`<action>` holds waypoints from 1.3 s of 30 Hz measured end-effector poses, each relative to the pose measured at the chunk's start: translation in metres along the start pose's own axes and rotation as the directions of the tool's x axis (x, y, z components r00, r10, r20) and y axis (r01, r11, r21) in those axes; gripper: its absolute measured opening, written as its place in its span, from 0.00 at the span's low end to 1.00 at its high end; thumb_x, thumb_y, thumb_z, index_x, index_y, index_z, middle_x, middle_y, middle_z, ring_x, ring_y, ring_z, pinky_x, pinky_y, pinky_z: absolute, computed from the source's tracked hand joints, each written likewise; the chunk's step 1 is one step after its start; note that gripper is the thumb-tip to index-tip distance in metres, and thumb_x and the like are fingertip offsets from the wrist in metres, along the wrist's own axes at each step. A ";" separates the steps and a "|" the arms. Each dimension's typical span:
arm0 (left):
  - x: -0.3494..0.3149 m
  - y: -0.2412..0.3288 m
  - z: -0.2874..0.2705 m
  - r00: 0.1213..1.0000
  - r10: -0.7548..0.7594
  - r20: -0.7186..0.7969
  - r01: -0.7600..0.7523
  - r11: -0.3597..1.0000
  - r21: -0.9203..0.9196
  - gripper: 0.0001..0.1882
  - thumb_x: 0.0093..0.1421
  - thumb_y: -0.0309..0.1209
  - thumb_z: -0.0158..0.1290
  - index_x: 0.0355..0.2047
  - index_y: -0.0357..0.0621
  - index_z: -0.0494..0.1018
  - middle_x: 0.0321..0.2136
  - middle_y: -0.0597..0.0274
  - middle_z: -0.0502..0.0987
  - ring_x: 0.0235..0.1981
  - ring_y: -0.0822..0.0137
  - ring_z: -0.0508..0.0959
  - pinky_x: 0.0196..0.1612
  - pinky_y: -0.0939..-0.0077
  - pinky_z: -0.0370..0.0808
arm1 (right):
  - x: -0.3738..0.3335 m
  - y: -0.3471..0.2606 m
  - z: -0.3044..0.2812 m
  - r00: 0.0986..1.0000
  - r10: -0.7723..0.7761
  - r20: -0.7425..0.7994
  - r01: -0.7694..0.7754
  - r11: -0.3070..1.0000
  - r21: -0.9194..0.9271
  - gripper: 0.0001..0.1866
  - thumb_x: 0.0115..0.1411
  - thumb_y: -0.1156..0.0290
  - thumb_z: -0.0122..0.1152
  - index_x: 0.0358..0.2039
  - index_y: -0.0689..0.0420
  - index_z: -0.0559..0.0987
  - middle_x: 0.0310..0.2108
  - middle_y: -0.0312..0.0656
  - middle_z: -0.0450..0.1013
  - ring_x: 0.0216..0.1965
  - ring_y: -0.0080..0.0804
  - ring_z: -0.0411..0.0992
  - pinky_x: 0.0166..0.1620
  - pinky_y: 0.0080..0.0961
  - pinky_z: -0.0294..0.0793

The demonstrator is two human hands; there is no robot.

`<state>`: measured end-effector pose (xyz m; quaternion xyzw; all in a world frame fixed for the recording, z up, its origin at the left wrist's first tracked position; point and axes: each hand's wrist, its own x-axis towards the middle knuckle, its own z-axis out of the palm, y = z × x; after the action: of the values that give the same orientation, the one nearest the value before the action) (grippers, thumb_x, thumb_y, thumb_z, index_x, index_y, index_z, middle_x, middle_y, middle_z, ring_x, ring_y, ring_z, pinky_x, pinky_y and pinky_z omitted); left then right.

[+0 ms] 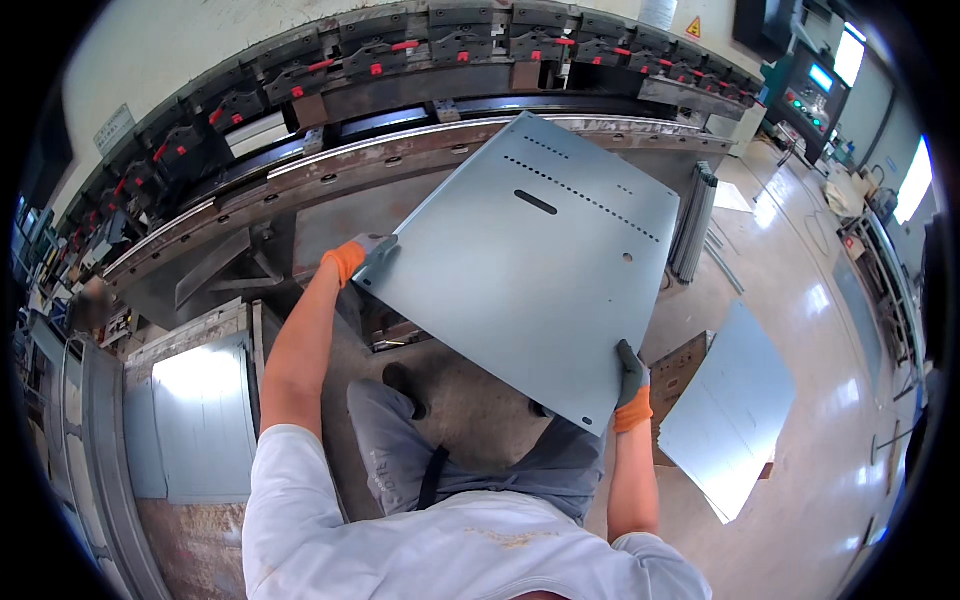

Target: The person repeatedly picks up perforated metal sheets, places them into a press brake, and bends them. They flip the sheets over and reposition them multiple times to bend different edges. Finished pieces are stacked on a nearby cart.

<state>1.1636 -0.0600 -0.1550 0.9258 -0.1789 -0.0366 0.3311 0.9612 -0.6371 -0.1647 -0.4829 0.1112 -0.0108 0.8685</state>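
Observation:
Between my hands is a large sheet metal panel (pixel 500 270), tilted, with rows of small holes, a slot and a round hole. My left hand (pixel 377 255), in a grey and orange glove, grips the panel's left corner, fingers lying over its edge. At the near right corner my right hand (pixel 632 375), gloved the same way, closes on the panel's edge with the thumb on top. The far corner of the panel overlaps the front of a press brake (pixel 390 160); whether it touches the machine I cannot tell.
Red-handled clamps (pixel 375 55) line the press brake. On the left, flat sheets (pixel 205 420) lie on a worn table (pixel 190 545). To the right, another sheet (pixel 735 410) rests over a brown board (pixel 680 385). Beyond stand bundled metal strips (pixel 693 225) and a control panel (pixel 810 100).

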 end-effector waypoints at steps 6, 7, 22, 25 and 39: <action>-0.060 0.092 0.000 0.880 -0.462 -0.112 0.418 0.864 -0.280 0.23 0.65 0.45 0.52 0.44 0.34 0.79 0.33 0.60 0.81 0.28 0.70 0.77 0.32 0.70 0.74 | -0.020 -0.029 -0.012 0.985 -0.175 0.006 0.171 0.953 -0.252 0.21 0.62 0.63 0.61 0.48 0.66 0.77 0.38 0.44 0.78 0.36 0.32 0.76 0.41 0.28 0.77; -0.080 0.097 0.005 0.862 -0.475 -0.178 0.422 0.865 -0.271 0.23 0.65 0.45 0.52 0.44 0.33 0.79 0.33 0.60 0.81 0.27 0.71 0.77 0.32 0.70 0.74 | -0.028 -0.033 -0.016 0.983 -0.181 0.035 0.184 0.943 -0.277 0.20 0.61 0.63 0.61 0.47 0.67 0.78 0.37 0.44 0.78 0.35 0.32 0.76 0.40 0.28 0.76; -0.390 0.039 0.065 0.488 -0.763 -0.423 0.118 0.538 -0.835 0.20 0.62 0.39 0.62 0.44 0.33 0.78 0.29 0.68 0.80 0.26 0.77 0.75 0.29 0.82 0.73 | -0.021 -0.016 0.089 0.919 0.087 0.385 0.017 0.966 -0.258 0.21 0.60 0.67 0.59 0.52 0.65 0.76 0.40 0.44 0.78 0.38 0.30 0.76 0.43 0.24 0.76; -0.391 0.067 0.055 0.399 -0.811 -0.428 0.218 0.538 -0.814 0.24 0.60 0.43 0.64 0.45 0.33 0.78 0.29 0.67 0.80 0.25 0.77 0.75 0.28 0.81 0.72 | 0.019 -0.009 0.108 0.869 0.163 0.467 -0.003 0.946 -0.324 0.20 0.61 0.67 0.58 0.51 0.64 0.76 0.39 0.43 0.77 0.38 0.29 0.76 0.42 0.25 0.76; -0.356 0.058 0.030 0.448 -0.846 -0.291 0.253 0.432 -0.866 0.26 0.62 0.43 0.61 0.51 0.33 0.74 0.35 0.58 0.81 0.30 0.70 0.81 0.33 0.73 0.80 | 0.141 0.052 0.090 0.755 0.231 0.614 -0.350 0.933 0.080 0.25 0.70 0.54 0.49 0.57 0.61 0.74 0.49 0.43 0.76 0.48 0.33 0.75 0.52 0.30 0.73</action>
<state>0.8077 0.0066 -0.1600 0.6496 0.3410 0.1339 0.6662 1.1121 -0.5515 -0.1878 -0.3534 -0.0944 0.2662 0.8918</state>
